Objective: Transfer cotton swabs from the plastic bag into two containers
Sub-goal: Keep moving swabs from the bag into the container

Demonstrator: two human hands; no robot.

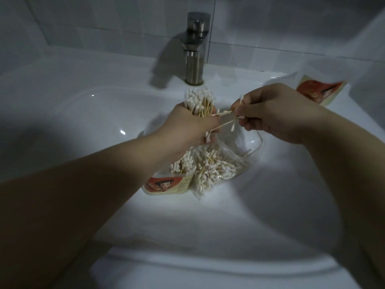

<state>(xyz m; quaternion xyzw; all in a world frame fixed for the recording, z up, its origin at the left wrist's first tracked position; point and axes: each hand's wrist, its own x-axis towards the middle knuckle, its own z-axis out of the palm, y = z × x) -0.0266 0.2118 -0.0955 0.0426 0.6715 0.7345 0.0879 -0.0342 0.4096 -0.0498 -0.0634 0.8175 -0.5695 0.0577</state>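
Our left hand (190, 124) grips an upright bundle of cotton swabs (200, 101); our right hand (270, 113) pinches a few more.
Below, in the sink (100, 130), we see the plastic bag (216, 168) of swabs just beside a labelled container (166, 183) holding some.

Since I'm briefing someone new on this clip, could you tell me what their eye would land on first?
The left hand grips an upright bundle of cotton swabs over the white sink, and the right hand pinches a few loose swabs beside it. Below lie a clear plastic bag full of swabs and a container with a red cartoon label, with a steel faucet behind.
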